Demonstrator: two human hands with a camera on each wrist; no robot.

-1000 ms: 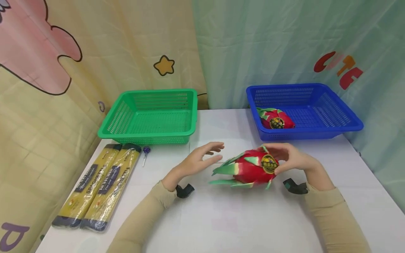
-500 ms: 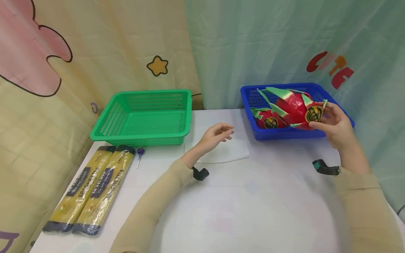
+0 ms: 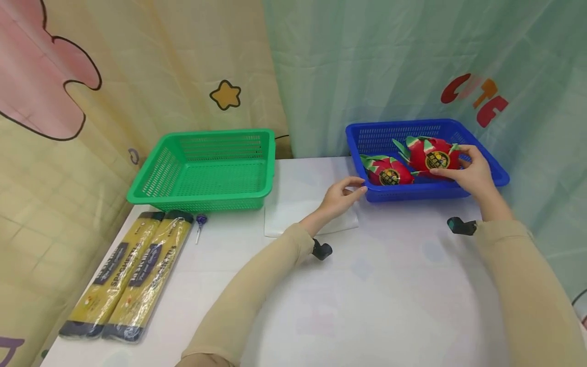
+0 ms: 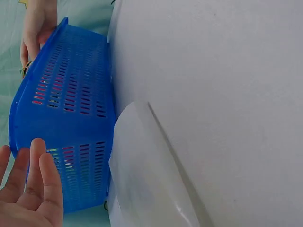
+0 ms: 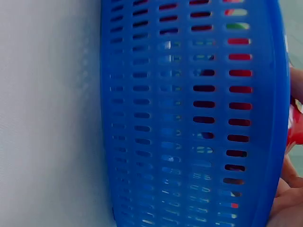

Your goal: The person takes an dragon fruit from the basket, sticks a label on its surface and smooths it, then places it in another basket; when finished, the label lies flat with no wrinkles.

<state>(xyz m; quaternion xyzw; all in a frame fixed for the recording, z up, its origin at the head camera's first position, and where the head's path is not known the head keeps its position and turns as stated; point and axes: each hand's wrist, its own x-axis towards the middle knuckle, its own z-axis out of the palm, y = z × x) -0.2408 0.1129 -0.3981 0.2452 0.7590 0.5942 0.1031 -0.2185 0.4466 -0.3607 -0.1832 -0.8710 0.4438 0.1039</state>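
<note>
My right hand grips a red dragon fruit with green leaf tips and a round black-and-gold label, low inside the blue basket. To its left in the same basket lies another labelled dragon fruit. My left hand reaches to the basket's front left corner, its fingertips right at the rim and nothing held. In the left wrist view, the loosely extended fingers overlap that corner. The right wrist view mostly shows the basket's slotted wall, with red fruit behind the slots.
A green basket stands at the back left. In front of it lie two yellow spaghetti packs and a purple-wrapped lollipop. A thin clear sheet lies between the baskets, and curtains hang behind the table.
My right hand has carried the dragon fruit from over the table's middle to the back right, then lowered it into the blue basket. My left hand has moved right, to the basket's corner.
</note>
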